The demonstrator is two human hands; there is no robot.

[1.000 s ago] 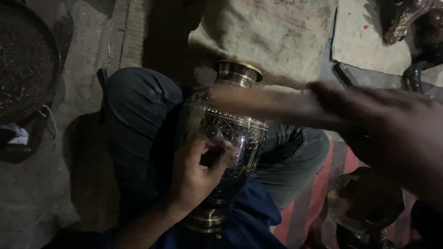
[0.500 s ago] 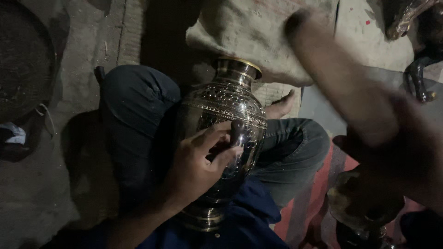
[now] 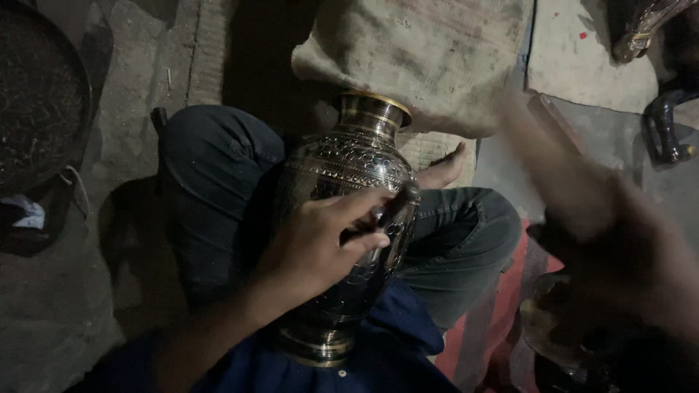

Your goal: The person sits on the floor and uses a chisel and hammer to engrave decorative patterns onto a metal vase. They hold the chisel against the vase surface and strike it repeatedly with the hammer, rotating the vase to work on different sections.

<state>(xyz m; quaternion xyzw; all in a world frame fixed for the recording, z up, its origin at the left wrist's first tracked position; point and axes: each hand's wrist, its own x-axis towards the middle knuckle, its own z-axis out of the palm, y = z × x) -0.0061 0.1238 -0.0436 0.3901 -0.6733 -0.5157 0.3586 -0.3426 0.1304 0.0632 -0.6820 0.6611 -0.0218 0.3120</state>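
The left hand (image 3: 324,244) reaches in from 7 o'clock, palm down, fingers (image 3: 360,204) spread and curled, pointing toward 2 o'clock. The right hand (image 3: 619,247) sits at 4 o'clock, raised and motion-blurred; its grip cannot be told

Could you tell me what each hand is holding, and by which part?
The left hand grips the engraved metal vase at its belly. The right hand is too blurred to tell.

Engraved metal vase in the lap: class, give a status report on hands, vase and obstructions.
Left hand pressed on the engraved dark metal vase, holding a small tool. Right hand raised, motion-blurred, grip unclear. Vase lies tilted across crossed legs. Nothing blocking it.
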